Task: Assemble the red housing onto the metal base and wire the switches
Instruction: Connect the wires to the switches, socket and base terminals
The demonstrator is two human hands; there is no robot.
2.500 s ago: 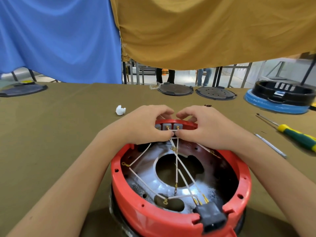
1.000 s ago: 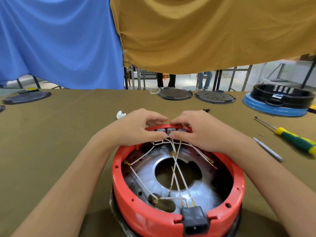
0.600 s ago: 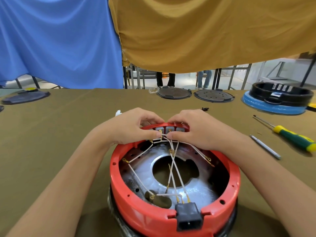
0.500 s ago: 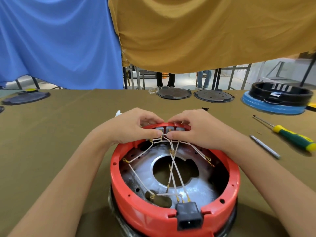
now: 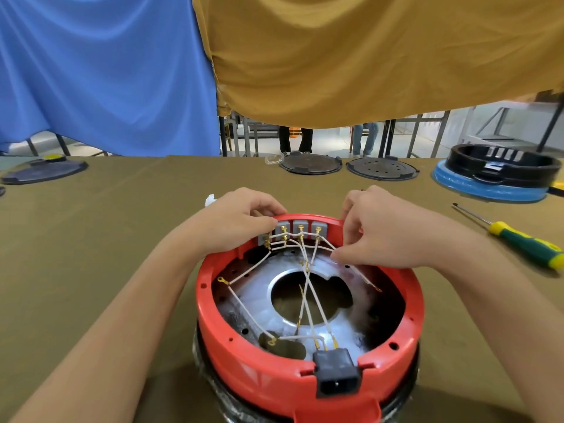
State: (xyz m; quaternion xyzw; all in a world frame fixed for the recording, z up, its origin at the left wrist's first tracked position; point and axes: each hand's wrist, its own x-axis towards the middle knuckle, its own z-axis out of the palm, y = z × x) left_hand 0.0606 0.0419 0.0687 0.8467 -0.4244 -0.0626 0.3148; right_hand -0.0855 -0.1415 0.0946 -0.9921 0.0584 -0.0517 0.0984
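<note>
Red housing (image 5: 274, 383) ringing metal base (image 5: 265, 303), left hand (image 5: 235, 224) gripping its rim, right hand (image 5: 381, 236) pinching white wire (image 5: 323, 249).

I see an olive-green cloth-covered desk (image 5: 116, 227); behind it hang a blue fabric curtain (image 5: 100, 71) and a mustard-yellow fabric curtain (image 5: 366, 56); beneath them, metal frames (image 5: 244, 135) and a pale, brightly lit floor (image 5: 329, 145).

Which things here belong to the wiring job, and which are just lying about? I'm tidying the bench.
In the job:
red housing
grey switches
white wires
black power socket
left hand, holding the switch end
right hand, pinching a wire

Lying about:
green-handled screwdriver
two dark round plates
blue-and-black unit
white scrap
</note>
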